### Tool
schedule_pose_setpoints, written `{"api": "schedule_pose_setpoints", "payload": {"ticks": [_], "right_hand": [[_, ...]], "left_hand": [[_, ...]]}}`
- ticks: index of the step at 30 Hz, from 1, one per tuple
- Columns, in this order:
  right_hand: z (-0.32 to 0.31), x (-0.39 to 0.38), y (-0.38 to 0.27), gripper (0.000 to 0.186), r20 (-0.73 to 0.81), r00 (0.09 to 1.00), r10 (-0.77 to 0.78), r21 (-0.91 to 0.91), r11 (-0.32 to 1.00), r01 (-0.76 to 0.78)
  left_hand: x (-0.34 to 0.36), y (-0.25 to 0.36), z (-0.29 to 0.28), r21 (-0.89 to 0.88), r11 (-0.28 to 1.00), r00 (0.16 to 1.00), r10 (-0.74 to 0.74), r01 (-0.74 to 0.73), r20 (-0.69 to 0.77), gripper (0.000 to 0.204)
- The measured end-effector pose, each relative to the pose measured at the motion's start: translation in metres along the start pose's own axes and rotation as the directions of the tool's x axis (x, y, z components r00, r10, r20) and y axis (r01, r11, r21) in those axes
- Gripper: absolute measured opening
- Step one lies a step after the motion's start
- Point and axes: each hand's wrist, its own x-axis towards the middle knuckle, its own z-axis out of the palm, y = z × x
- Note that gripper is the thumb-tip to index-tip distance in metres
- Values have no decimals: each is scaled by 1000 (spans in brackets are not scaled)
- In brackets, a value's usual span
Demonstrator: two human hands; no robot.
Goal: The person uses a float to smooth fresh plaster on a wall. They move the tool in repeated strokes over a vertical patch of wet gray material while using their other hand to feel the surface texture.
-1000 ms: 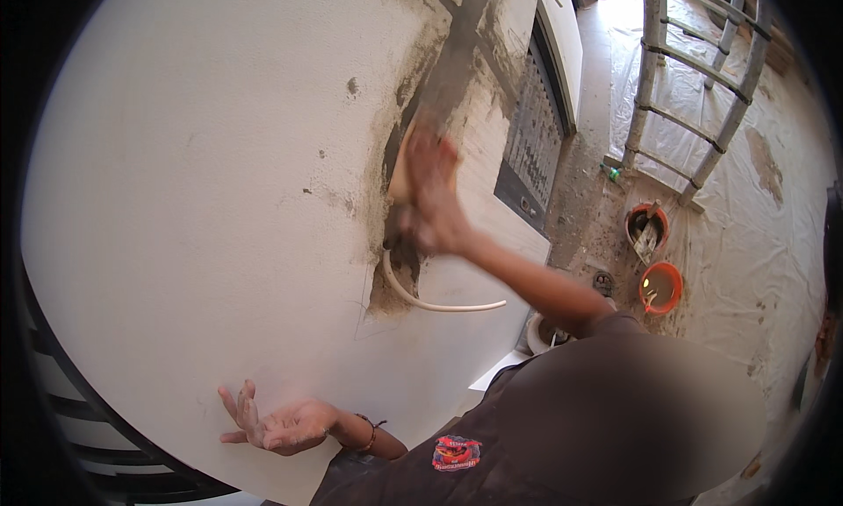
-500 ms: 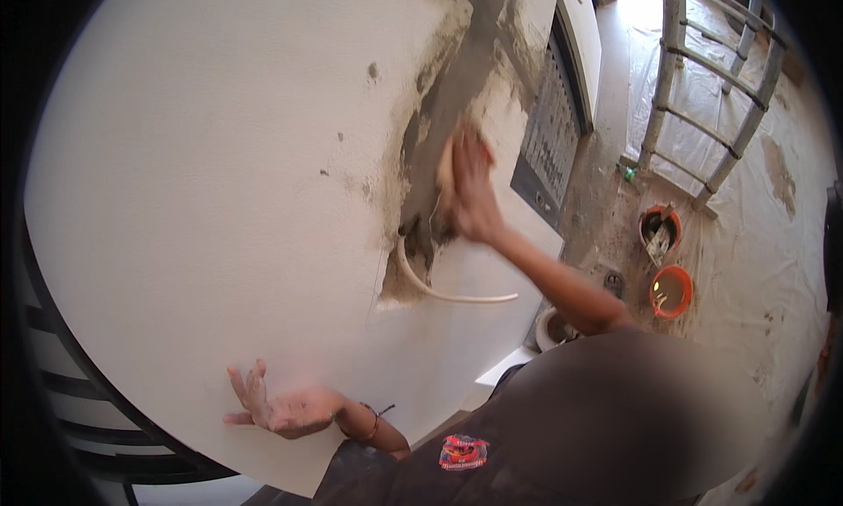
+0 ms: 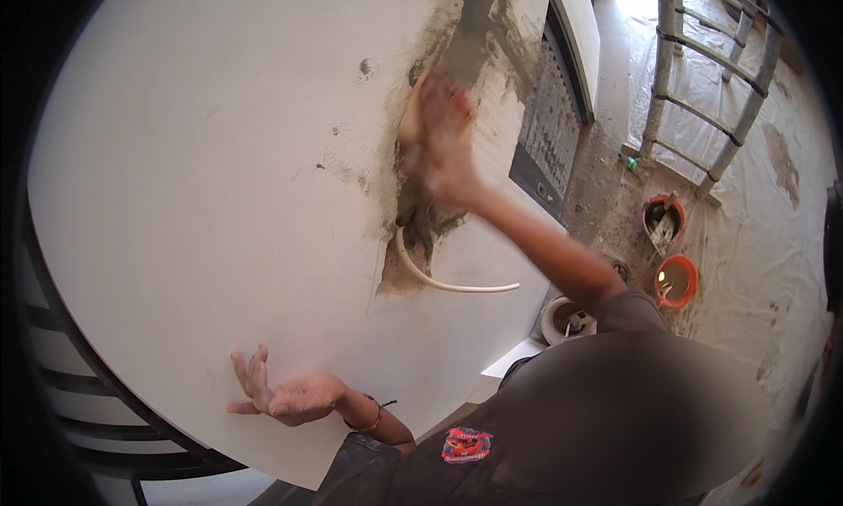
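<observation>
My right hand [image 3: 445, 146], smeared by motion, presses a tan sponge-like pad [image 3: 409, 124] against the wall. Under it runs a strip of grey wet-looking mortar [image 3: 472, 45] filling a long channel in the white wall [image 3: 219, 172]. Something reddish shows by the fingertips; blur hides what it is. Below the hand, a pale flexible conduit [image 3: 448, 286] sticks out of the rough hole [image 3: 406, 264] at the strip's lower end. My left hand [image 3: 294, 396] is empty with its fingers apart, close to the wall at lower left; whether it touches cannot be made out.
At right, a ladder [image 3: 716, 84] stands on plastic sheeting [image 3: 746, 242]. Near it are an orange bucket with liquid [image 3: 676, 282] and another bucket with a tool [image 3: 663, 220]. A dark framed opening [image 3: 549, 111] is beside the mortar; a black railing [image 3: 97, 383] curves at lower left.
My right hand has moved up and left along the mortar strip with the pad. My left hand stays in nearly the same place.
</observation>
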Motion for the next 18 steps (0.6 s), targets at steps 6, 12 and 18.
{"api": "schedule_pose_setpoints", "payload": {"ticks": [6,12,18], "right_hand": [[0,-85,61,88,40,999,-16,91,996,12],[13,-40,-27,100,-65,989,-130,22,991,131],[2,-32,79,91,-107,991,83,106,992,-72]], "left_hand": [[-3,1,0,16,1000,1000,12,-12,-1,65],[-2,-1,1,-2,1000,1000,19,-19,6,64],[2,9,-2,-10,999,999,31,-31,33,61]]}}
